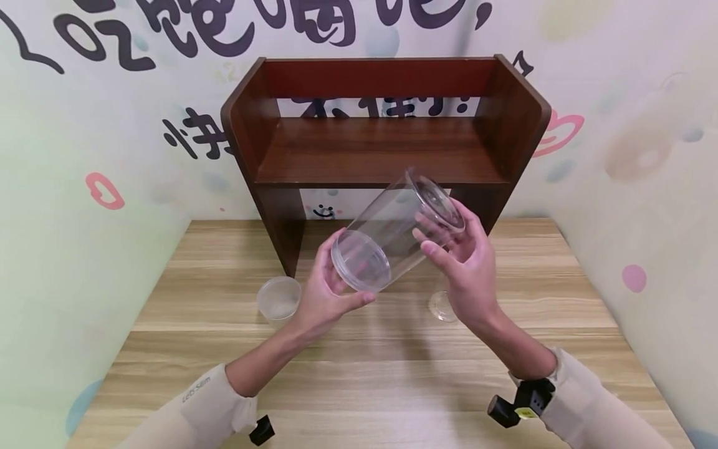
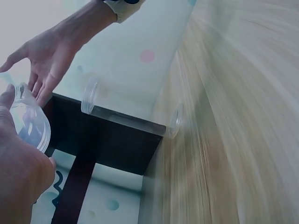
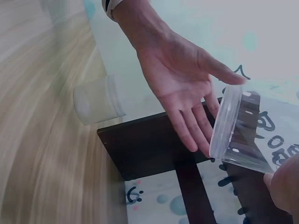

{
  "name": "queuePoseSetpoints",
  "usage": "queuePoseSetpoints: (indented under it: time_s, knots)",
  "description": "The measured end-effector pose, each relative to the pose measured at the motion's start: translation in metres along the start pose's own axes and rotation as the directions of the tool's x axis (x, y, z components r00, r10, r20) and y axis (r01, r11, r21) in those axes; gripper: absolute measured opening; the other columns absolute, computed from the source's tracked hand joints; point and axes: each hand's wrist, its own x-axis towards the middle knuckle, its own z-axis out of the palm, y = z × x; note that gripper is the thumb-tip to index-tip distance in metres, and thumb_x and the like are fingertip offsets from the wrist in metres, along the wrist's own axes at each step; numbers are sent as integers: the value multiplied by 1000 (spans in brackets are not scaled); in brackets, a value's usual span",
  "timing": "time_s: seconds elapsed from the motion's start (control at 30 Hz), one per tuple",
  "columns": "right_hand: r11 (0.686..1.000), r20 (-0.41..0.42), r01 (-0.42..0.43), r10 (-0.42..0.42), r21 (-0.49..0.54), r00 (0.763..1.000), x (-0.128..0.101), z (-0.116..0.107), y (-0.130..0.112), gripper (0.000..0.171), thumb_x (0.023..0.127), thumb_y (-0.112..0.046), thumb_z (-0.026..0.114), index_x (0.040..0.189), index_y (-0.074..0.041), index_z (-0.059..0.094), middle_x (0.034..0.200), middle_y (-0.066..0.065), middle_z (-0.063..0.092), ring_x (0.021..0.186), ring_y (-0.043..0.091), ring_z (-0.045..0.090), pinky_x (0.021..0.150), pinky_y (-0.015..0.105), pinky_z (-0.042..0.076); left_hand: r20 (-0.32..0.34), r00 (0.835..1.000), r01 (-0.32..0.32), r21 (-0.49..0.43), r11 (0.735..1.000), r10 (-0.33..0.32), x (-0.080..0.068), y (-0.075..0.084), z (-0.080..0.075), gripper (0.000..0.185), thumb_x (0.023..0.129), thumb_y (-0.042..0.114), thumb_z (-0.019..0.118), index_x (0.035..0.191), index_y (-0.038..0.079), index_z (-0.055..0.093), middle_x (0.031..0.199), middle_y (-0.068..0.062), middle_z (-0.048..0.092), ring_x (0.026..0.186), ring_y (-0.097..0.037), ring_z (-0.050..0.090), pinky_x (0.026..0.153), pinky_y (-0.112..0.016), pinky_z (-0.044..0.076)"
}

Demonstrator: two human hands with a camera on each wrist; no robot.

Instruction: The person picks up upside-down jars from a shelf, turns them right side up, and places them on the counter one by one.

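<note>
Clear plastic jar [image 1: 392,234] lifted off table [image 1: 359,374], both my hands gripping its ends: left hand [image 1: 325,293], right hand [image 1: 468,262]; shelf [image 1: 381,146] still bare.

At the back edge of the wooden table [image 1: 364,374] we see a dark brown wooden shelf [image 1: 381,149] standing against the wall [image 1: 84,156], which bears black painted characters and pastel shapes. A small frosted plastic cup [image 1: 278,298] stands upright by the shelf's left leg. Right of centre, a small clear cup [image 1: 443,307] rests on the tabletop.
</note>
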Motion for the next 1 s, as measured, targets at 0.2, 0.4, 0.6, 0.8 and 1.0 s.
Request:
queuePoseSetpoints:
  time_s: [0.2,0.4,0.6,0.8,1.0]
  knots:
    - [998,11,-6,5,55,1000,-5,-4,8,62,92,10,73,146,1,45,139,21,64,126,29,68,106,44,56,-17,1000,-2,-47,999,1,0,-1,1,117,74,26,100,163,9,27,157,-19,40,139,-37,52,110,-41,54]
    - [999,52,-40,42,-27,998,-7,-13,9,59,93,14,68,145,0,44,138,16,67,124,25,70,105,43,57,-31,999,-27,-13,1000,26,-1,-2,-5,109,75,13,97,161,7,31,153,-19,45,137,-31,54,110,-42,55]
    - [949,86,-113,144,-296,986,-8,-25,3,64,91,13,67,150,5,44,133,1,71,119,15,72,103,32,58,-50,998,-43,76,996,47,-2,3,-15,104,73,-4,91,161,10,37,150,-15,50,131,-29,57,104,-41,59]
    - [827,123,-151,256,-542,959,-8,-40,-4,65,90,5,78,149,3,51,133,7,71,108,11,74,97,25,60,-30,998,-42,185,982,49,-4,10,-25,106,70,-11,89,161,9,38,153,-13,49,133,-28,57,103,-41,59]
    - [708,184,-67,272,-703,945,-9,-55,-12,68,87,-3,86,148,-2,57,135,14,70,110,9,71,99,19,57,21,999,-42,196,980,38,-5,17,-35,107,69,-18,86,161,8,38,156,-12,48,136,-26,56,101,-43,60]
